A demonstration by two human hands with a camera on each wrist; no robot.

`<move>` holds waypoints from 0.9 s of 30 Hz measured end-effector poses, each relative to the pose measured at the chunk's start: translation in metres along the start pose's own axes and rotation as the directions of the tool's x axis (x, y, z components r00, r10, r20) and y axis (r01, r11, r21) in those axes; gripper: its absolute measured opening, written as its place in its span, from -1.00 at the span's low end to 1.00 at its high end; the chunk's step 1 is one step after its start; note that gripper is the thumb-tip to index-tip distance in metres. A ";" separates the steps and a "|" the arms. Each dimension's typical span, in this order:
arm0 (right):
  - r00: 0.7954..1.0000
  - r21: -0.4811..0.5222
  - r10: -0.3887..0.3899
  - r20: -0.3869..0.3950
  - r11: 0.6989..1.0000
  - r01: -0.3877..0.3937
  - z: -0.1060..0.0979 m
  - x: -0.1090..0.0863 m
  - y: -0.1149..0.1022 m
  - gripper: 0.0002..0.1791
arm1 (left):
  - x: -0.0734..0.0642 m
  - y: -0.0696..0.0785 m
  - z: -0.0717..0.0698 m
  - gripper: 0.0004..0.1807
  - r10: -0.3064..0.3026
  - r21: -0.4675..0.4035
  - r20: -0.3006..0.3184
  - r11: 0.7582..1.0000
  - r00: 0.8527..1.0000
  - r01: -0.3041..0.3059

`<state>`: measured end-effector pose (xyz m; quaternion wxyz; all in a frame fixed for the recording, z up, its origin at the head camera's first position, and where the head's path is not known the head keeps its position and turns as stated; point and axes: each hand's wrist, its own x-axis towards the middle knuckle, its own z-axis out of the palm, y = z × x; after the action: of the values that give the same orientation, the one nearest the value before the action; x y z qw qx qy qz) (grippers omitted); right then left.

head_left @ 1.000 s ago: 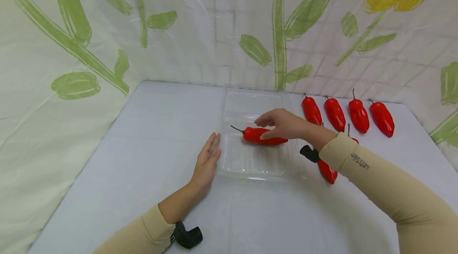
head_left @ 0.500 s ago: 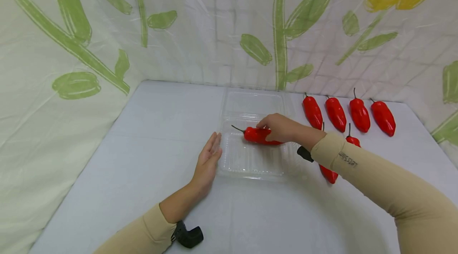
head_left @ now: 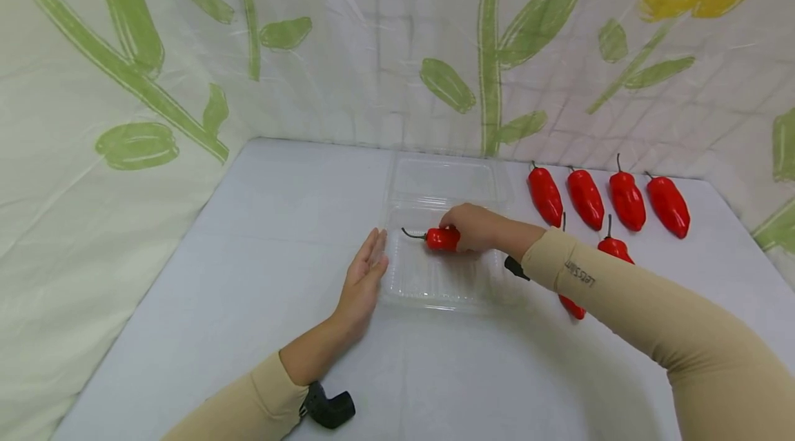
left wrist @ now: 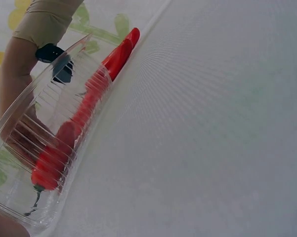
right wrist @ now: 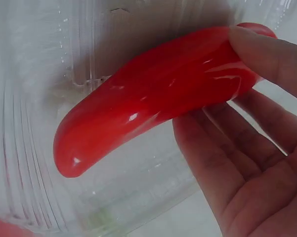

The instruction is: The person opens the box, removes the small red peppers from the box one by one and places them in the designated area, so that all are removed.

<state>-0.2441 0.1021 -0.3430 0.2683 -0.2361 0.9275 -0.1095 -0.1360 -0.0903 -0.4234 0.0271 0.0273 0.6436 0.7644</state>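
Observation:
A red pepper (head_left: 442,239) with a thin dark stem lies sideways in the base of a clear plastic clamshell container (head_left: 428,286). My right hand (head_left: 475,227) grips it from above, hiding its right half in the head view. Up close in the right wrist view, the thumb lies on one side of the pepper (right wrist: 153,94) and the fingers on the other. My left hand (head_left: 359,286) has its fingers straight along the container's left wall. Through the ribbed wall of the container (left wrist: 44,103), the left wrist view shows the held pepper and its stem.
At the table's back right, a row of several red peppers (head_left: 627,201) lies with stems pointing away. Nearer, another pepper (head_left: 613,248) and a pepper tip (head_left: 573,307) show around the right sleeve. The container's raised lid (head_left: 444,179) extends toward the flowered curtain (head_left: 348,82).
My right hand has moved from loosely over the pepper to a grip around it. The pepper's stem end has shifted slightly toward me. My left hand stays at the container's wall.

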 end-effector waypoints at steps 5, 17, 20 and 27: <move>0.999 -0.018 0.008 0.034 1.000 -0.007 0.000 0.003 0.002 -0.44 | 0.000 -0.001 0.000 -0.38 -0.006 0.003 0.001 1.000 1.000 0.006; 0.996 0.000 0.022 0.085 1.000 -0.022 0.001 0.003 0.003 -0.39 | 0.000 0.000 0.000 -0.38 -0.010 0.029 0.007 1.000 1.000 0.009; 0.996 0.001 0.004 0.093 1.000 -0.004 0.003 0.002 0.003 -0.39 | 0.000 0.000 0.000 -0.38 -0.003 0.026 0.005 1.000 1.000 0.003; 0.995 -0.066 -0.037 0.095 0.997 0.044 0.006 0.002 0.003 -0.40 | 0.001 -0.001 -0.001 -0.38 -0.006 0.021 0.006 1.000 1.000 0.006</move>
<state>-0.2435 0.1038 -0.3495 0.3011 -0.2687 0.9121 -0.0723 -0.1368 -0.0906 -0.4247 0.0312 0.0280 0.6517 0.7573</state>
